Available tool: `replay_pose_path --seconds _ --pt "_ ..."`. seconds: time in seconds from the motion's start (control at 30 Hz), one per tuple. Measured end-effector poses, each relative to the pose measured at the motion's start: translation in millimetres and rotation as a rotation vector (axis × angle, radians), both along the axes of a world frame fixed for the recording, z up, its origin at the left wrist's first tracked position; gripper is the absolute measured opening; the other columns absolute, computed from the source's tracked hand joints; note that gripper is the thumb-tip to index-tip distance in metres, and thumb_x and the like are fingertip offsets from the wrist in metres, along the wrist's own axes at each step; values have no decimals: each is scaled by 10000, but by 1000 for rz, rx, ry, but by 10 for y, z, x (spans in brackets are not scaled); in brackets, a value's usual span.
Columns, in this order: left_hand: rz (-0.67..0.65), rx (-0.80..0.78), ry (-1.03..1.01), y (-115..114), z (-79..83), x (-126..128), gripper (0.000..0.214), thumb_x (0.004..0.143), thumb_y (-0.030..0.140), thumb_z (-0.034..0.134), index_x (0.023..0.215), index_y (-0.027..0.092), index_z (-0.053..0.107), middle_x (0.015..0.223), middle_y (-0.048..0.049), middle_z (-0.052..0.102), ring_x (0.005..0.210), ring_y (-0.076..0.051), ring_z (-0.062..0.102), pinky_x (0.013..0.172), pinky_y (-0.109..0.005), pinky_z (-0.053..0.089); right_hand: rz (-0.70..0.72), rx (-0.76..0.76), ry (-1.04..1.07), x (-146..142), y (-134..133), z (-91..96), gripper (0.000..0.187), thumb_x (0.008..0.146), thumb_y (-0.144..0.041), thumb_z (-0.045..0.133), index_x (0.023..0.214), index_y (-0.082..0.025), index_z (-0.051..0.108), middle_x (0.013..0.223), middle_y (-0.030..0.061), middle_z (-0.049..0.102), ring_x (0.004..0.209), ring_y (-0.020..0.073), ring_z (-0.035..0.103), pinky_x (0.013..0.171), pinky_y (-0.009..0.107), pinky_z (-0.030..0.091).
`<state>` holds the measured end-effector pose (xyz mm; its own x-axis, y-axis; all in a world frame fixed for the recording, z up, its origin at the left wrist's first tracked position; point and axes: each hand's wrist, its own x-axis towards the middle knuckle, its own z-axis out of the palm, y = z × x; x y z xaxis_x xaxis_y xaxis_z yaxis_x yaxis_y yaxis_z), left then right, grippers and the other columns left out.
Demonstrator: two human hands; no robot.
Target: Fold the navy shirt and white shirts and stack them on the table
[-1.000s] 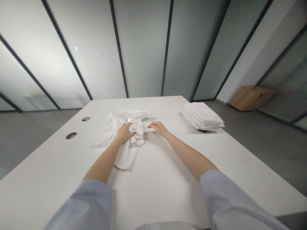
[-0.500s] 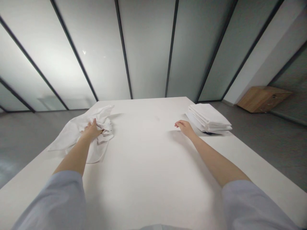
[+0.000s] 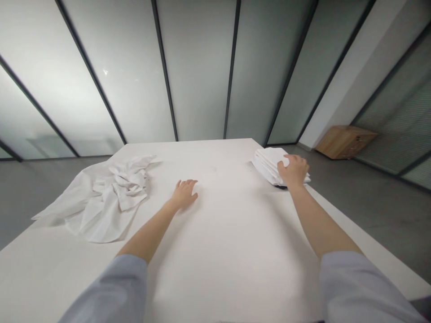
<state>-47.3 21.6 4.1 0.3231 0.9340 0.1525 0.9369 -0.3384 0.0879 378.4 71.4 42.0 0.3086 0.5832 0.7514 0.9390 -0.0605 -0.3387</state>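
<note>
A crumpled white cloth lies spread and bunched on the left part of the white table. My left hand rests open on the bare tabletop, fingers apart, a short way to the right of the cloth and not touching it. At the far right corner sits a neat stack of folded white cloths. My right hand is on that stack, its fingers curled over the near right part.
A wooden cabinet stands on the grey floor beyond the table's right side. Frosted glass panels with dark frames run behind the table. Light blue sleeves cover both my forearms near the bottom of the view.
My left hand has let go of the cloth and moved right onto the bare tabletop. My right hand has moved forward onto the folded stack. The cloth now lies more spread out.
</note>
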Motion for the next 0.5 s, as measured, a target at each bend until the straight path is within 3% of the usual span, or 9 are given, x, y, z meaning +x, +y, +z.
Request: replay_pose_path --seconds 0.13,0.23,0.3,0.4,0.5 --pt "-11 1 -97 64 -268 114 435 849 313 469 1259 193 548 1302 -112 576 1216 -260 508 1088 -455 305 -92 -380 -24 114 11 -83 449 751 -475 578 1089 -197 677 1213 169 595 1118 370 494 912 553 359" --pt "-31 25 -192 89 -355 86 382 846 327 481 1189 208 600 1261 -104 600 1173 -264 531 1054 -439 345 -104 -488 20 135 47 -82 365 833 -435 496 1020 -207 712 1118 162 652 1066 341 557 904 533 386" --pt "-47 18 -231 88 -369 67 369 831 315 502 1171 218 612 1259 -97 605 1178 -261 526 1062 -440 336 -134 -469 91 131 90 -29 360 863 -376 450 956 -165 727 1009 189 680 993 329 599 866 497 420" --pt "-34 14 -241 79 -364 68 369 827 302 508 1171 214 611 1260 -94 605 1183 -257 523 1062 -430 340 -143 -320 191 55 168 110 380 877 -350 421 905 -119 722 921 217 680 944 329 610 832 464 436" --pt "-25 13 -244 78 -364 87 411 830 299 512 1220 187 577 1265 -110 594 1185 -257 527 1053 -415 358 3 -120 294 -179 220 266 441 908 -413 378 904 -112 701 911 204 675 949 315 594 837 435 432"
